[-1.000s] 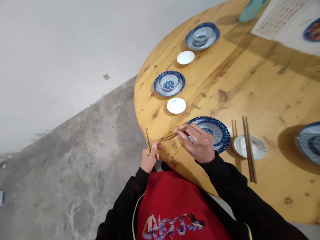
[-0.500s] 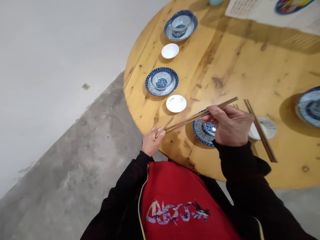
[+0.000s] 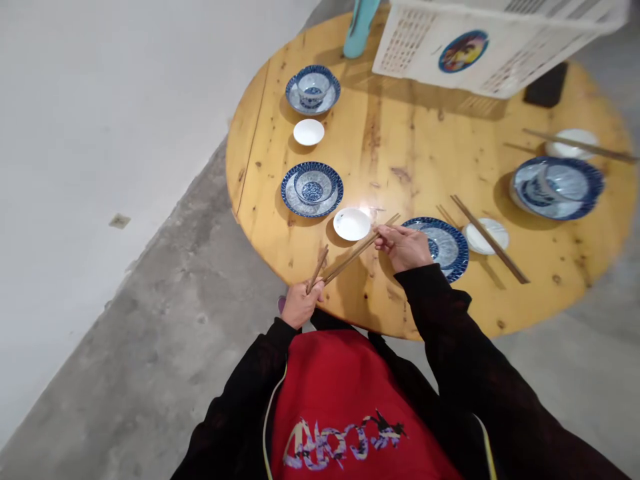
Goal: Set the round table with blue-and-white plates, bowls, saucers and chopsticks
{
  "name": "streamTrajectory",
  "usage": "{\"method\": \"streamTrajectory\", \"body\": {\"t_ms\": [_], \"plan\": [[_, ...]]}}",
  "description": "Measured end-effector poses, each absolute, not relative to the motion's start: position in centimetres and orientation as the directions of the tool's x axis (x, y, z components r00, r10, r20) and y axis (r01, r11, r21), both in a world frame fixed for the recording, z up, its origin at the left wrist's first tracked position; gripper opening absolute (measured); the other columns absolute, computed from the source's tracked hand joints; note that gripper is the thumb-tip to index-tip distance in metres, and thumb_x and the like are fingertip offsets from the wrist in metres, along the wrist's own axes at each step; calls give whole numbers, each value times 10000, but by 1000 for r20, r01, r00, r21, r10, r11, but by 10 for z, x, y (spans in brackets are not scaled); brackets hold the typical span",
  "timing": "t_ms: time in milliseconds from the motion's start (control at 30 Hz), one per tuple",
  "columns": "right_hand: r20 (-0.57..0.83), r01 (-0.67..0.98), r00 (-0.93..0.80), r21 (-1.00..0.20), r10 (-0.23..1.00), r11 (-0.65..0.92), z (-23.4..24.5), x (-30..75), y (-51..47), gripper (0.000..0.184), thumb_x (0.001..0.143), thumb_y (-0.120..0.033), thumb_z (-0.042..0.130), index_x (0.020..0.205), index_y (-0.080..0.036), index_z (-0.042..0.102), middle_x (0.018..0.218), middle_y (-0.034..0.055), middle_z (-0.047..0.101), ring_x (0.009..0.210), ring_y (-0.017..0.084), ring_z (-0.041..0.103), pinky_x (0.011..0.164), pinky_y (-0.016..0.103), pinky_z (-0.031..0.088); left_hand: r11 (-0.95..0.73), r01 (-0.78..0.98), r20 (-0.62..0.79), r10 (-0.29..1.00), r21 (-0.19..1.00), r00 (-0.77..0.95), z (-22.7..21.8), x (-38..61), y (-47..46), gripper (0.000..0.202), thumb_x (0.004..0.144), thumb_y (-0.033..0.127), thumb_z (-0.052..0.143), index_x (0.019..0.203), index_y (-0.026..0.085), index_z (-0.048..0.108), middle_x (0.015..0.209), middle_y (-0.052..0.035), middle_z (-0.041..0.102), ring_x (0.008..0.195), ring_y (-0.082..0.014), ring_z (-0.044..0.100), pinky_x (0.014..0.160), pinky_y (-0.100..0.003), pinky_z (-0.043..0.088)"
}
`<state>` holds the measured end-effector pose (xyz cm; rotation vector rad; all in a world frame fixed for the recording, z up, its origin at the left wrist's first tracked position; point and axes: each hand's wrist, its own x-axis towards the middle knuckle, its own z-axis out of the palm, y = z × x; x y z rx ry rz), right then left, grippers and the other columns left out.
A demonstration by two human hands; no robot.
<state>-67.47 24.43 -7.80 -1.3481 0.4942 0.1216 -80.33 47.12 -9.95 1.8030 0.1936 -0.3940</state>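
One wooden table (image 3: pixel 425 183), grey floor (image 3: pixel 165 360)

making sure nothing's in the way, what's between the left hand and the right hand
In the head view, brown chopsticks slant across the stretch from the left hand to the right hand, with the table showing behind them.
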Motion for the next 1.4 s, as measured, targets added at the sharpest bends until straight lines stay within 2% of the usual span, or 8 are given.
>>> {"method": "streamTrajectory", "body": {"t_ms": [100, 233, 433, 567, 667, 867, 1100, 1400], "plan": [[-418, -377, 890, -899, -181, 223, -81, -660, 245, 212, 647, -266, 892, 664, -155, 713, 609, 12, 647, 500, 76, 575, 462, 163, 542, -221, 368, -397, -98, 903, 913, -104, -792, 469, 434, 914, 471, 479, 596, 188, 561, 686, -12, 643, 659, -141, 564, 697, -257, 427], [-415, -384, 897, -902, -153, 199, -88, -635, 246, 229, 626, -269, 904, 669, -149, 714, 568, 6, 625, 496, 77, 568, 474, 168, 540, -154, 379, -401, -145, 912, 905, -105, -778, 464, 401, 891, 433, 499, 586, 180, 558, 956, -74, 742, 839, -166, 633, 794, -267, 446], [-391, -386, 907, -920, -156, 61, -103, -598, 239, 192, 630, -293, 859, 670, -155, 731, 519, -3, 608, 466, 85, 541, 414, 171, 446, -98, 488, -497, -102, 867, 862, -111, -751, 454, 316, 877, 379, 522, 644, 175, 583, 841, -59, 729, 771, -159, 624, 767, -275, 471], [-357, -372, 908, -928, -221, -31, -118, -582, 236, 142, 629, -259, 822, 651, -148, 736, 523, -12, 610, 477, 73, 517, 421, 163, 381, -104, 502, -510, -79, 859, 856, -121, -737, 445, 309, 874, 351, 528, 626, 175, 582, 895, -71, 745, 826, -169, 645, 787, -282, 474], [-368, -375, 898, -927, -243, 19, -129, -576, 240, 128, 635, -229, 813, 616, -150, 714, 512, -24, 594, 480, 73, 498, 450, 179, 399, -103, 505, -512, -70, 857, 856, -129, -731, 443, 305, 870, 327, 522, 607, 178, 562, 964, -82, 757, 906, -180, 660, 815, -285, 464], [-455, -440, 854, -890, -252, 118, -143, -573, 246, 192, 675, -185, 801, 554, -165, 653, 487, -25, 590, 475, 101, 546, 495, 219, 493, -134, 543, -554, -59, 829, 831, -136, -722, 447, 289, 859, 326, 521, 613, 179, 559, 979, -77, 762, 874, -173, 659, 775, -271, 457], [-459, -440, 837, -888, -298, 133, -150, -569, 244, 181, 698, -152, 793, 566, -148, 669, 502, -17, 604, 455, 79, 520, 453, 184, 441, -134, 545, -556, -58, 828, 829, -141, -711, 449, 284, 841, 308, 519, 587, 183, 542, 974, -79, 762, 942, -185, 675, 767, -255, 460], [-453, -439, 837, -891, -308, 117, -149, -567, 246, 227, 676, -184, 822, 546, -160, 638, 474, -34, 565, 446, 75, 510, 430, 175, 447, -154, 576, -587, -40, 803, 808, -140, -709, 448, 293, 845, 339, 523, 598, 185, 551, 980, -79, 770, 922, -181, 685, 745, -252, 478]]}}
